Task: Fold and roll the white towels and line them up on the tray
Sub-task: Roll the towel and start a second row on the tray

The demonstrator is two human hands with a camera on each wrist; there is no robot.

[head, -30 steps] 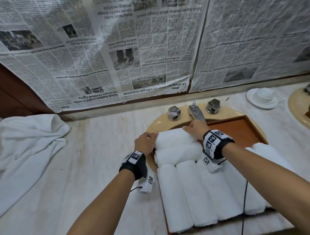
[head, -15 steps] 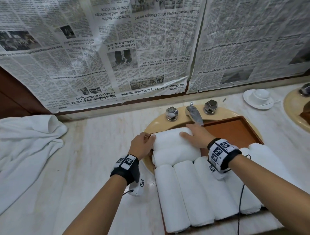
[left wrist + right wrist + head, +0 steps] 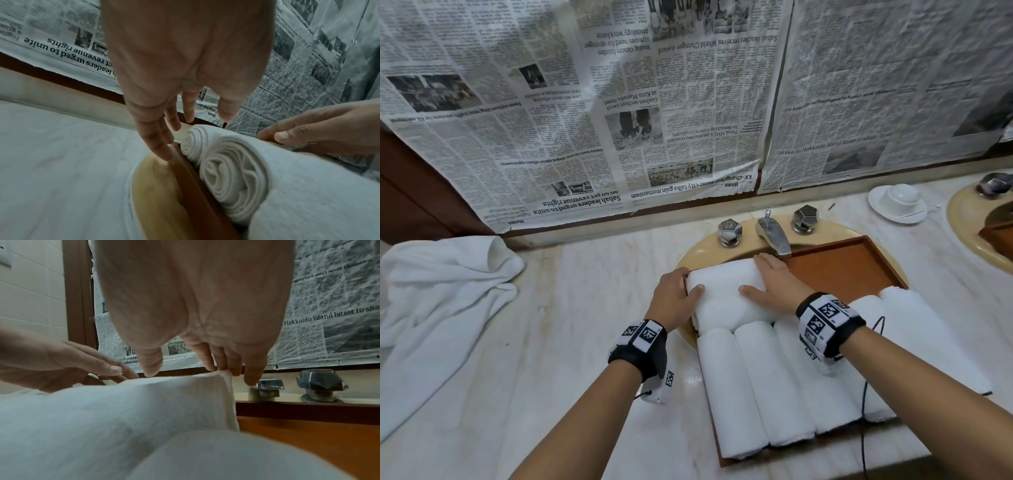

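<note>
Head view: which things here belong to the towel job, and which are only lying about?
Belong to the job:
- left hand and right hand, both resting flat on the two crosswise rolled towels
- row of rolled towels
- wooden tray
- loose towel, unfolded on the counter

Only lying about:
- tap
- cup and saucer
- newspaper

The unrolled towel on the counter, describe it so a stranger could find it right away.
Start at the wooden tray over the sink, then look far left along the marble counter. The loose towel lies there in a crumpled heap below the newspaper; unlike the rolled towels on the tray, it is unrolled.
</note>
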